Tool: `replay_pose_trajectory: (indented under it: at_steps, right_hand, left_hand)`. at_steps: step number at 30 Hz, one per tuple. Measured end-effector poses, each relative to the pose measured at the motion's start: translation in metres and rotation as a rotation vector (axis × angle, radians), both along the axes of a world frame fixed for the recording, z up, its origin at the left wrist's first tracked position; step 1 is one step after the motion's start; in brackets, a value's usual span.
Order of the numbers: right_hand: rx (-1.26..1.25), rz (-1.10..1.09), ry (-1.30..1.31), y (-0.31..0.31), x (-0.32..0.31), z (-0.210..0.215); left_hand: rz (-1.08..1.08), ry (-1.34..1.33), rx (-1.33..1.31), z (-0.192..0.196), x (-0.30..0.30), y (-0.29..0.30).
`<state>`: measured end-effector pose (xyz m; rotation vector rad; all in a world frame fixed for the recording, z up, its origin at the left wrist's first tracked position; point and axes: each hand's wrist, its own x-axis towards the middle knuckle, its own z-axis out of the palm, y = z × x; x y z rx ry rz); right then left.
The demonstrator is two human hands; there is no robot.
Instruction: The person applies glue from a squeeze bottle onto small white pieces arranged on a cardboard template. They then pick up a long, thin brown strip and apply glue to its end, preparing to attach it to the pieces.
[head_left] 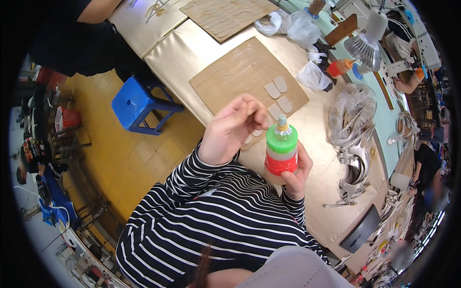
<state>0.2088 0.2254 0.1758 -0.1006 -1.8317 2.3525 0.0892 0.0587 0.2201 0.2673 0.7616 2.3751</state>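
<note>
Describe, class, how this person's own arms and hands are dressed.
Both arms wear long sleeves in black with narrow white stripes, reaching about to the wrists: the left sleeve and the right sleeve match. The left hand and right hand are bare, without gloves; part of the right hand is hidden.

The bottle [280,154] partly hides the right hand [298,174]; the top edge crops the farther board [224,17].
</note>
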Motion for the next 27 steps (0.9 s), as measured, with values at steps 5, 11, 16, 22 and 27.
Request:
replay_pose_trajectory:
  at_steps: [5,11,16,22,27]
  right_hand:
    - [0.042,-0.02,0.039,0.002,-0.001,0.001]
    - [0.368,-0.101,0.135,0.0,-0.01,0.011]
    - [0.81,-0.227,0.245,-0.001,-0.018,0.021]
    - [1.141,-0.308,0.338,0.008,-0.024,0.019]
    - [1.242,-0.339,0.33,0.016,-0.026,0.011]
  left_hand:
    - [0.073,0.394,-0.402,0.005,-0.006,-0.006]
    - [0.615,0.738,-0.732,0.02,0.001,0.013]
    - [0.635,1.001,-0.87,0.028,-0.004,0.005]
    - [0.731,1.111,-1.19,0.016,-0.008,0.009]
    - [0.463,1.206,-1.379,-0.007,-0.022,0.009]
